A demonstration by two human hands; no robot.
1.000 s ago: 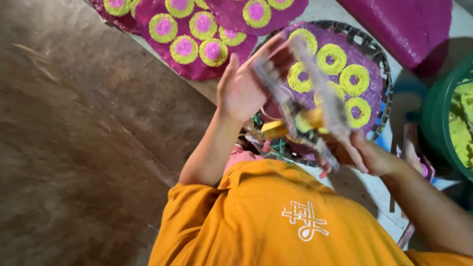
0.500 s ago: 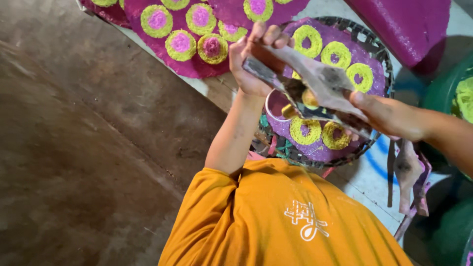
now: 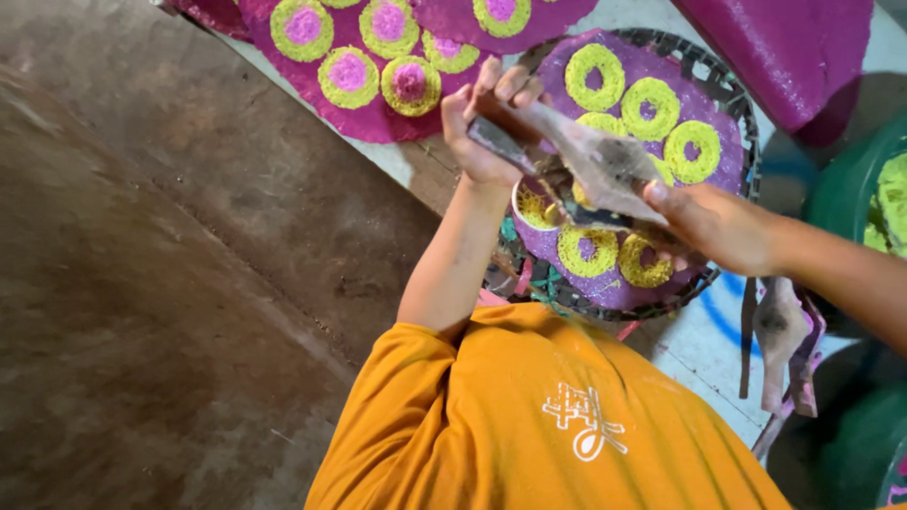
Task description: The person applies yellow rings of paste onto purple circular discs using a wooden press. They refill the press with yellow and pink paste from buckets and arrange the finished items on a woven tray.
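Note:
My left hand [image 3: 484, 127] grips the upper end of a pair of flat, dull grey metal blades [image 3: 586, 156]. The lower end of the blades is in my right hand [image 3: 720, 229]. The blades are held slanted just above a round woven tray [image 3: 732, 113] lined with a purple sheet. Several yellow rings [image 3: 647, 109] with purple centres lie on that sheet. Under the blades, a small white round mould [image 3: 531, 206] with yellow filling sits at the tray's left edge, partly hidden.
A second purple sheet [image 3: 368, 104] with yellow and pink rings lies at the top left. A folded magenta sheet [image 3: 784, 47] sits at the top right, and a green tub [image 3: 864, 189] with yellow material at the right. Brown floor [image 3: 170, 283] fills the left.
The blades, spread apart over the tray a second ago, have come together. Both hands have moved up the picture and now hold them over the white mould.

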